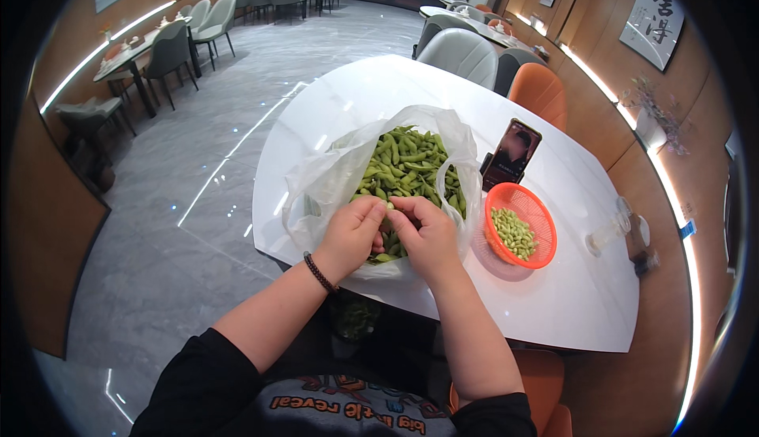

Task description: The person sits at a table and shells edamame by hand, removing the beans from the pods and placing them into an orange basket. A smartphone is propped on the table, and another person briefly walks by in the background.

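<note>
My left hand (351, 232) and my right hand (431, 236) meet over an open clear plastic bag (323, 176) heaped with green edamame pods (406, 155). Between the thumbs and fingertips of both hands is a small pale-green edamame pod (389, 205), mostly covered by the fingers. A dark beaded bracelet (320, 272) circles my left wrist. To the right of the bag stands an orange plastic colander (552, 223), holding shelled green beans (513, 234). The lower part of the bag's contents is hidden behind my hands.
The bag and colander rest on a white glossy table (569, 306). A lit smartphone (513, 151) leans upright on a stand behind the colander. A clear glass jar (605, 235) is near the right edge. An orange chair (538, 93) and a grey chair (461, 54) line the far side.
</note>
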`<state>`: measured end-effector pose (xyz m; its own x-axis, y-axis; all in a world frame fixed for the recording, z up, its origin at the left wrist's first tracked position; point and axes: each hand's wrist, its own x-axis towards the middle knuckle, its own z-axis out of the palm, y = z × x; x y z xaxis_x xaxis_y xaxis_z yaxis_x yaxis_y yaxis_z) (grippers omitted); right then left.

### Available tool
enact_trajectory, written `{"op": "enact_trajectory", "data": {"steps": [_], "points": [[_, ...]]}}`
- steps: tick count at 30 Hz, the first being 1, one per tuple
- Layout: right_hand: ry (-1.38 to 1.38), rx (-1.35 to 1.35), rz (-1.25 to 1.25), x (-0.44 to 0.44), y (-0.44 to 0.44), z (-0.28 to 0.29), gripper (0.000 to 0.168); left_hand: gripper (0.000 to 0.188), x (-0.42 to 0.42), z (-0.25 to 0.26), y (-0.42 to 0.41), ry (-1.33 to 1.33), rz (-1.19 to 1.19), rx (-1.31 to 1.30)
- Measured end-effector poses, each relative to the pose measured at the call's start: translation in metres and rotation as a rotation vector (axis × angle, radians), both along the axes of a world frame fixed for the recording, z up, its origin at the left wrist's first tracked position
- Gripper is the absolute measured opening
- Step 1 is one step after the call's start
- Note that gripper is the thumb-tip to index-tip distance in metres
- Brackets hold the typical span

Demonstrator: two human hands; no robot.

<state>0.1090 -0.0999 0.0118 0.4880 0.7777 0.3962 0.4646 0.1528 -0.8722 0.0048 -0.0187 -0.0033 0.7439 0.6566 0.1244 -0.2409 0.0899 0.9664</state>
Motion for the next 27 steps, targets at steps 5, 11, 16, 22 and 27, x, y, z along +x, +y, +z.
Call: {"op": "enact_trajectory", "data": {"steps": [5, 11, 16, 22, 27], "points": [[-0.014, -0.038, -0.008, -0.001, -0.002, 0.004, 0.016, 0.02, -0.003, -0.003, 0.004, -0.001, -0.06, 0.045], [-0.157, -0.044, -0.078, -0.001, -0.002, 0.005, 0.015, 0.021, -0.003, -0.001, 0.003, 0.025, -0.063, 0.092], [-0.037, 0.007, -0.105, -0.001, 0.002, 0.001, 0.017, 0.02, -0.001, 0.002, 0.002, 0.064, -0.047, 0.04], [0.786, 0.023, 0.174, 0.017, -0.002, 0.015, 0.016, 0.019, 0.0, 0.005, 0.002, 0.118, -0.031, -0.02], [1.081, 0.101, 0.248, 0.022, -0.005, 0.029, 0.018, 0.021, 0.0, 0.007, 0.004, 0.105, -0.047, -0.143]]}}
